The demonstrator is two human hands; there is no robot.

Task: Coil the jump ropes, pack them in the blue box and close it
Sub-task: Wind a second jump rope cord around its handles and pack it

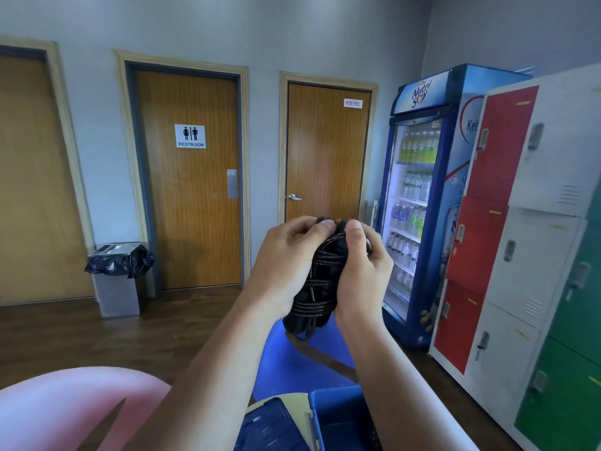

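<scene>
A black jump rope [317, 281] is bundled up, its dark cord wound several times around the two black handles. I hold it upright at chest height. My left hand [286, 265] grips its left side and my right hand [364, 271] grips its right side, thumbs near the top. A short loop of cord hangs from the bottom of the bundle. The blue box [338, 415] sits open at the bottom of the view, under my forearms, with its lid [270, 428] lying open to the left.
A blue chair [292, 362] stands beyond the box and a pink chair [71, 408] at lower left. A drinks fridge [419, 203] and coloured lockers [520, 239] line the right wall. A lined bin [118, 278] stands by the restroom door.
</scene>
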